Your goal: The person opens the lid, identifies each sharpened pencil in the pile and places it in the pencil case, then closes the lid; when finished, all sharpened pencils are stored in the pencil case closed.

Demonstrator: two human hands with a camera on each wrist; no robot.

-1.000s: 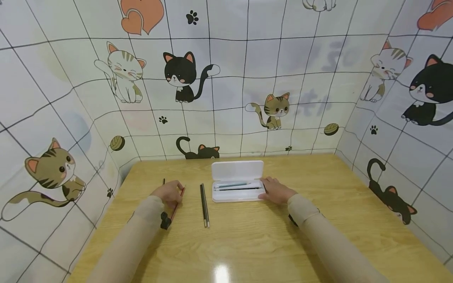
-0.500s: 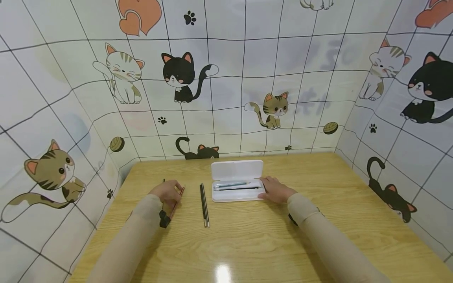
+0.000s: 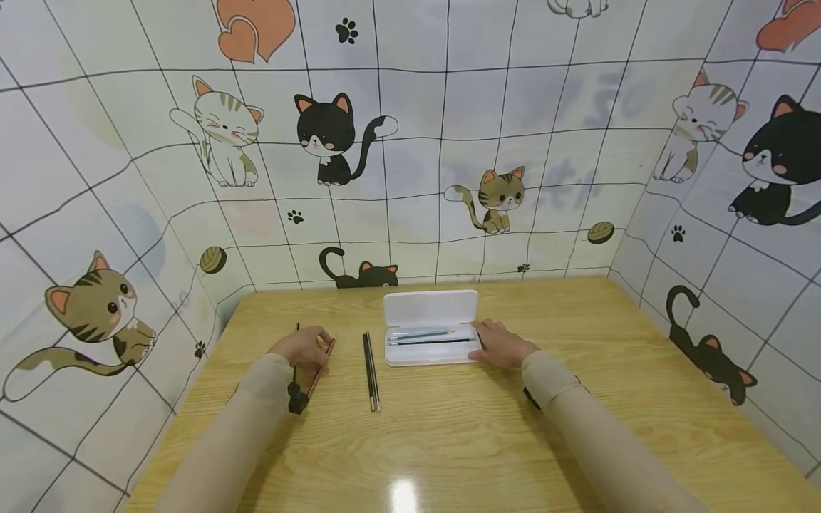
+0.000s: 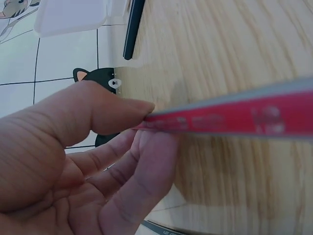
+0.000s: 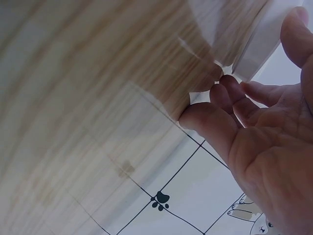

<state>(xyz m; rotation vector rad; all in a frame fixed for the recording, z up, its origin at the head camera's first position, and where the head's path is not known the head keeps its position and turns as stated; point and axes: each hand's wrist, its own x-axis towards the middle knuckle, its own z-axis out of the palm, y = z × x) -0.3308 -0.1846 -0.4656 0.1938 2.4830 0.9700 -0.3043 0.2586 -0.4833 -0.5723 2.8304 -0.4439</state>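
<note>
My left hand (image 3: pixel 304 348) pinches a red pencil (image 4: pixel 230 117) between thumb and fingertips, its shaft slanting over the table. My right hand (image 3: pixel 503 345) holds the right end of a white pencil case (image 3: pixel 410 358), thumb at the front and fingers toward the back corner. The case lies with its lid (image 3: pixel 430 309) raised. Inside are a light-blue pencil (image 3: pixel 420 334) and a black one (image 3: pixel 430 343). Two dark pencils (image 3: pixel 370 372) lie side by side between the left hand and the case. Behind the left hand, the tip of another dark pencil (image 3: pixel 297 326) shows, the rest mostly hidden.
The wooden table (image 3: pixel 462 442) carries everything. Cat-patterned cloth walls (image 3: pixel 417 164) close it in at the back and both sides. A small black device (image 3: pixel 298 399) sits under the left wrist.
The left hand with the red pencil has shifted very slightly left. The right hand, the case and the other pencils stay as they were.
</note>
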